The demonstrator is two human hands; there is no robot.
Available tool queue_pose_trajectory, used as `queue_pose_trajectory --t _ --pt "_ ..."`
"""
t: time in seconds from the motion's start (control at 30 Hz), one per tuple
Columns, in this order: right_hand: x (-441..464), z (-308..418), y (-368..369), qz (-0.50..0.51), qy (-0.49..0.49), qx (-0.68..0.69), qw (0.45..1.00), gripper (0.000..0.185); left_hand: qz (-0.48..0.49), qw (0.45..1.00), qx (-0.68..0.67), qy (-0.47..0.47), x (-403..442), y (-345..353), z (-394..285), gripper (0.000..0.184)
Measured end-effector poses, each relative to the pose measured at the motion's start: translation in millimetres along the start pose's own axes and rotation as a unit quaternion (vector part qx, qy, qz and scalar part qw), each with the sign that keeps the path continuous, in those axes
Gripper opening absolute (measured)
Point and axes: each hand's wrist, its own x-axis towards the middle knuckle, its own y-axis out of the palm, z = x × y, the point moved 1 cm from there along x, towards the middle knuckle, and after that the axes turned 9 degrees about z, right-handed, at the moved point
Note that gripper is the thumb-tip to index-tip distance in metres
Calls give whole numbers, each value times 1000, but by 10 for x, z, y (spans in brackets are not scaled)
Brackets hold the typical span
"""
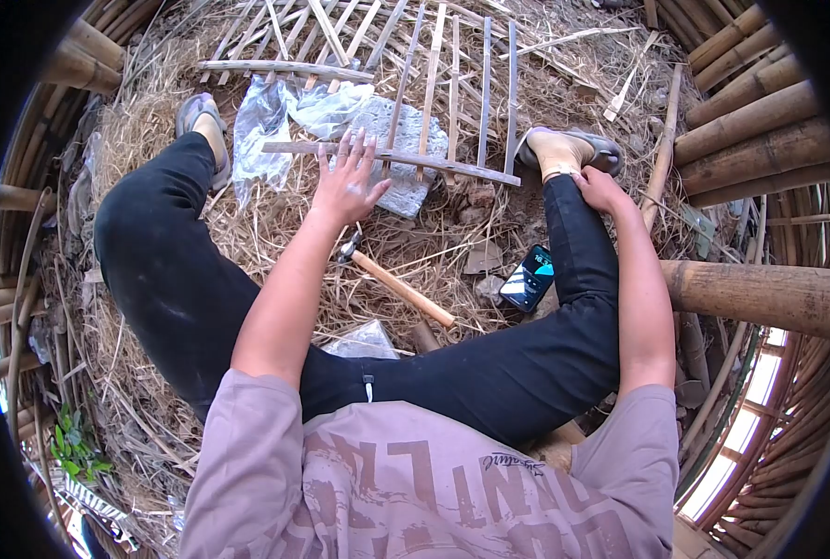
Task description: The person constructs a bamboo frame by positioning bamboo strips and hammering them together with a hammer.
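Note:
My left hand [345,182] lies with its fingers spread on the crosspiece [406,162] of a wooden slat frame. Thin slats [431,88] run from that crosspiece toward the far side. Beneath the frame's near edge is a rough grey stone block [401,191], partly hidden by the crosspiece and slats. My right hand [603,190] is down at my right ankle, its fingers curled at the trouser cuff [564,191]. Between my legs, a hammer [401,289] with a wooden handle rests on the straw, its metal head just below my left wrist.
Clear plastic sheeting [261,140] lies left of the block. A phone [529,278] with its screen lit lies by my right leg. Several more slats [289,37] are piled at the far side. Bamboo poles [760,296] stand close on the right. Dry straw covers the ground.

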Motion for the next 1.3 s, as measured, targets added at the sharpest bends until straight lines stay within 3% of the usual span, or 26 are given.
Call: queue_pose_trajectory --t 1.07,1.3 --pt "-4 4 -7 4 -6 -8 1000 45 68 997 14 -20 -2 -19 -23 75" --pt "-37 31 -18 -1 -4 2 1000 45 34 999 0 -7 2 53 2 75"
